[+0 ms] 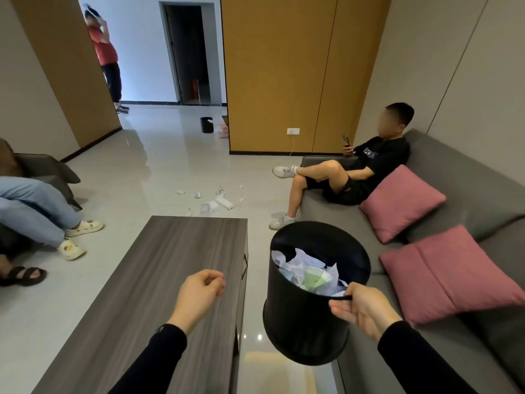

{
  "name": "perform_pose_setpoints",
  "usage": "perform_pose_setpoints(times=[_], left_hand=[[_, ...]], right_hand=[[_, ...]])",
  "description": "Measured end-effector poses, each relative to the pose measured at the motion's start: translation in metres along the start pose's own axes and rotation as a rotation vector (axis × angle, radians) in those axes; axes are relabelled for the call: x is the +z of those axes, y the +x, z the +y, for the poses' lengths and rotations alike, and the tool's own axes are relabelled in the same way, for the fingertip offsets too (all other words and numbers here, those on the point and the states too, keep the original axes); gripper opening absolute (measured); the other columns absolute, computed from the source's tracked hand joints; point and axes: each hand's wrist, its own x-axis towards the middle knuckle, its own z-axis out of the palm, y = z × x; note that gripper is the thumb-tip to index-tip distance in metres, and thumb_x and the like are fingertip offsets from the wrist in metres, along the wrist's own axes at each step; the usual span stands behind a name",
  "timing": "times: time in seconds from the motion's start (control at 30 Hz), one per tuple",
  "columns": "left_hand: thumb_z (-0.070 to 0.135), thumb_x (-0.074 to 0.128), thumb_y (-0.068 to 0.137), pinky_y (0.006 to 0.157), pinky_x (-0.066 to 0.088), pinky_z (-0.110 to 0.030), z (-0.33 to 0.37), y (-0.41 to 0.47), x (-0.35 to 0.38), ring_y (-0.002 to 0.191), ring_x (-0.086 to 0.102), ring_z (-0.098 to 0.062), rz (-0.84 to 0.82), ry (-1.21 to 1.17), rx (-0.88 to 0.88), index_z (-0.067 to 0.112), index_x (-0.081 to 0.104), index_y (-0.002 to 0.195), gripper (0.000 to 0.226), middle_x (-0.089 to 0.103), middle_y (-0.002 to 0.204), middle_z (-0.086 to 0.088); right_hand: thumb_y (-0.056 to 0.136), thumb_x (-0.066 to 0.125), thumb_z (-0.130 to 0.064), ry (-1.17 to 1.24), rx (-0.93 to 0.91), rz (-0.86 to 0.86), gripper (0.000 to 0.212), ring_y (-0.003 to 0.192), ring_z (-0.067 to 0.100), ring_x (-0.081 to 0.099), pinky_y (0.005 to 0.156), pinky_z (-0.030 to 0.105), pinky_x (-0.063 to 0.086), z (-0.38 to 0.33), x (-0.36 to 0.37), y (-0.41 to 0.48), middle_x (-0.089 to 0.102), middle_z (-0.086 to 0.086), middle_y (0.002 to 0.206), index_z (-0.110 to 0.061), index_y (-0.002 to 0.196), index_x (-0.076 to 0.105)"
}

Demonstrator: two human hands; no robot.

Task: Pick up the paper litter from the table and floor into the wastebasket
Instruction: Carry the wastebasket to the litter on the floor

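1. A grey sofa (468,200) is running along the right side, from about 1 o'clock down to 5 o'clock, carrying two pink cushions (400,201) and a seated person in black (355,172) who is holding a phone.
2. A dark wood-grain table (159,280) is filling the middle and lower left, from the centre down to 7 o'clock; no paper is showing on its top.
3. A black wastebasket (301,322) is hanging tilted in the air at about 5 o'clock, between the table and the sofa, with its mouth tipped toward the camera and crumpled white and green paper (309,273) lying inside.
4. The right hand (360,308) is gripping the near rim of the wastebasket, thumb over the edge and fingers under it.
5. The left hand (199,291) is hovering over the table at 6 o'clock, fingers loosely curled and holding nothing.
6. Scattered paper scraps (218,201) are lying on the glossy floor (159,172) at 12 o'clock, just past the far edge of the table.
7. A second small black bin (206,125) is standing on the floor farther off, at about 12 o'clock.
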Motion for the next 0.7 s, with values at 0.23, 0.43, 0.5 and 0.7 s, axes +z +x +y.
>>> perform_pose_setpoints(times=[0.23, 0.43, 0.5, 0.7], left_hand=[[0.015, 0.060, 0.079, 0.064, 0.050, -0.025, 0.029, 0.107, 0.025, 0.068, 0.069, -0.010, 0.057, -0.017, -0.013, 0.023, 0.069, 0.080, 0.012, 0.074, 0.075, 0.000], [0.010, 0.058, 0.081, 0.061, 0.051, -0.026, 0.066, 0.202, 0.054, 0.068, 0.067, -0.013, 0.144, -0.012, -0.029, 0.018, 0.067, 0.083, 0.013, 0.072, 0.078, -0.001], [0.008, 0.058, 0.081, 0.059, 0.049, -0.024, 0.082, 0.235, 0.065, 0.065, 0.066, -0.012, 0.186, -0.019, -0.049, 0.015, 0.067, 0.084, 0.012, 0.071, 0.077, -0.002], [0.007, 0.059, 0.081, 0.061, 0.050, -0.026, 0.114, 0.315, 0.084, 0.066, 0.066, -0.015, 0.267, -0.028, -0.106, 0.015, 0.067, 0.081, 0.011, 0.070, 0.078, -0.005]], right_hand=[[0.092, 0.033, 0.000, -0.035, 0.017, -0.049, 0.019, 0.034, 0.019, 0.064, 0.030, 0.022, 0.049, -0.076, 0.039, 0.103, 0.061, 0.020, 0.074, 0.002, 0.107, 0.046], [0.091, 0.032, 0.002, -0.068, 0.033, -0.135, 0.016, 0.032, 0.019, 0.062, 0.029, 0.022, 0.048, -0.145, 0.067, 0.205, 0.060, 0.020, 0.079, 0.003, 0.102, 0.044], [0.091, 0.033, 0.002, -0.089, 0.040, -0.181, 0.015, 0.031, 0.019, 0.062, 0.029, 0.022, 0.048, -0.173, 0.079, 0.240, 0.060, 0.021, 0.073, 0.002, 0.085, 0.047], [0.096, 0.035, -0.005, -0.140, 0.019, -0.221, 0.025, 0.036, 0.020, 0.064, 0.031, 0.022, 0.049, -0.247, 0.116, 0.325, 0.063, 0.021, 0.072, -0.007, 0.073, 0.047]])
